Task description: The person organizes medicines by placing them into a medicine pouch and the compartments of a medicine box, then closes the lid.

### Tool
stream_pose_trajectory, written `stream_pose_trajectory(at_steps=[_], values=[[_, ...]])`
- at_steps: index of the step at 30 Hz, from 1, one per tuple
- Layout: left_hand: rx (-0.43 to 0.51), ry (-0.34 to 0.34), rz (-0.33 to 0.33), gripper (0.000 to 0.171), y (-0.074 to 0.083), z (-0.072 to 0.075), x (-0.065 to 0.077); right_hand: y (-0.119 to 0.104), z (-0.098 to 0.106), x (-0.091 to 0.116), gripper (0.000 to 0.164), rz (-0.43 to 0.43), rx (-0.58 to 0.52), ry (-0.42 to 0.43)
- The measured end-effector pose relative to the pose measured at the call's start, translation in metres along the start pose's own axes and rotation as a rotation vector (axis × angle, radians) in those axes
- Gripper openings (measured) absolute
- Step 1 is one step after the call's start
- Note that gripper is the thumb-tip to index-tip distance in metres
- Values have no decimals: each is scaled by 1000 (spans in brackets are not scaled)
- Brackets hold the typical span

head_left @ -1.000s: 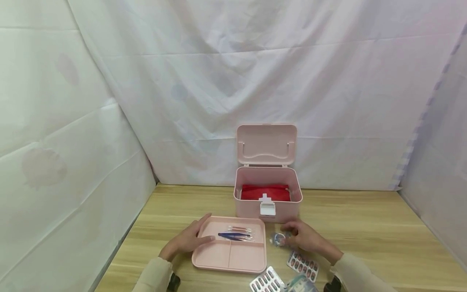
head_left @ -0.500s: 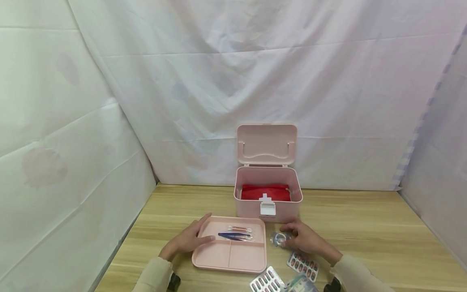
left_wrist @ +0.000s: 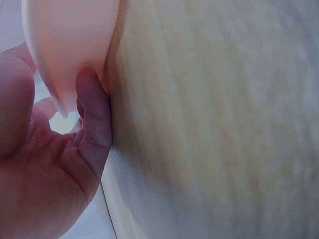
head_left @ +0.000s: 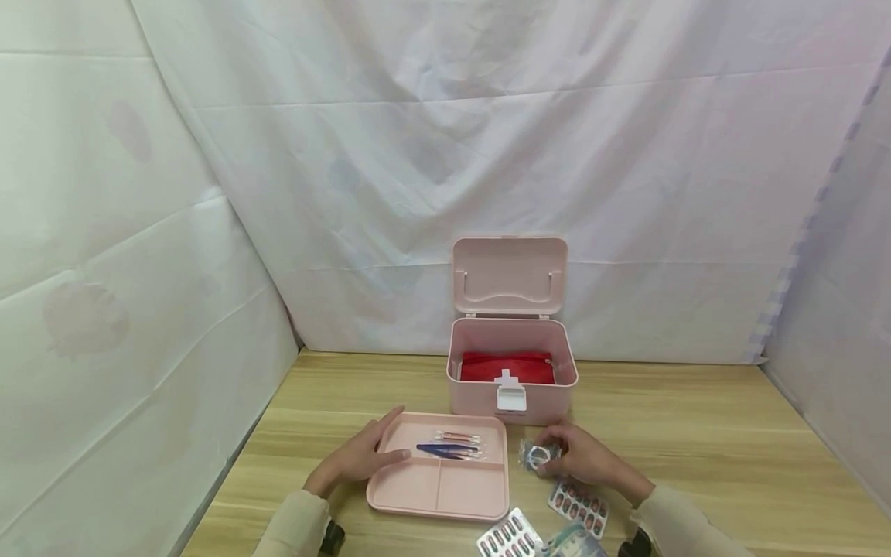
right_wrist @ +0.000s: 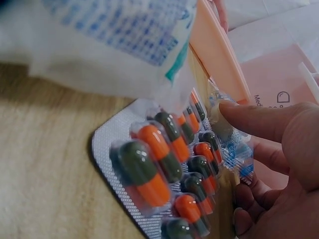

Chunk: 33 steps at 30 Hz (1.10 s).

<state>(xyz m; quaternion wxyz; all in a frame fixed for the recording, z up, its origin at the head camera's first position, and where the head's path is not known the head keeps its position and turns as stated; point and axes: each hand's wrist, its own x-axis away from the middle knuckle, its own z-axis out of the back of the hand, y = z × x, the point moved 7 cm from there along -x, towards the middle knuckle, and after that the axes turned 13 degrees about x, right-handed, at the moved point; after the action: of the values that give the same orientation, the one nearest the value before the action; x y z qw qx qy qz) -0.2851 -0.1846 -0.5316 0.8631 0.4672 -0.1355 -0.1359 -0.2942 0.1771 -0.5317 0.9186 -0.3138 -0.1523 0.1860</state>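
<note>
A pink divided tray (head_left: 397, 499) lies on the table, with a dark blue pair of tweezers (head_left: 445, 450) and packs of cotton swabs (head_left: 458, 438) in its far compartment. My left hand (head_left: 365, 451) grips the tray's left edge, thumb over the rim; in the left wrist view, a finger (left_wrist: 92, 107) lies against the tray's outer wall. Right of the tray, my right hand (head_left: 581, 455) pinches a small clear packet (head_left: 536, 458) with a white ring shape inside. The right wrist view shows blue print on this crinkled packet (right_wrist: 234, 152), by the thumb and fingertips.
Behind the tray stands a pink medicine box (head_left: 473, 401), lid raised, holding a red pouch (head_left: 508, 367). Capsule blister packs lie nearer, one (head_left: 579, 507) below my right hand and another (head_left: 510, 535) left of a printed plastic bag (head_left: 574, 543). White cloth (head_left: 418, 193) hangs behind.
The clear packet has shifted slightly to the right, toward my right palm, as the right fingers draw in on it. My left hand and the tray stay in place.
</note>
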Motion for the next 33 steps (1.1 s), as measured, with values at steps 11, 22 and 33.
stream_pose_trajectory(at_steps=[11, 22, 33], values=[[1, -7, -9, 84, 2, -1, 1, -4, 2, 4, 31, 13, 12, 10], [11, -12, 9, 85, -1, -1, 0, -9, 8, 6, 23, 37, 1, 73], [17, -16, 16, 85, -1, 0, -2, -41, 6, 7, 28, 136, -257, 34]])
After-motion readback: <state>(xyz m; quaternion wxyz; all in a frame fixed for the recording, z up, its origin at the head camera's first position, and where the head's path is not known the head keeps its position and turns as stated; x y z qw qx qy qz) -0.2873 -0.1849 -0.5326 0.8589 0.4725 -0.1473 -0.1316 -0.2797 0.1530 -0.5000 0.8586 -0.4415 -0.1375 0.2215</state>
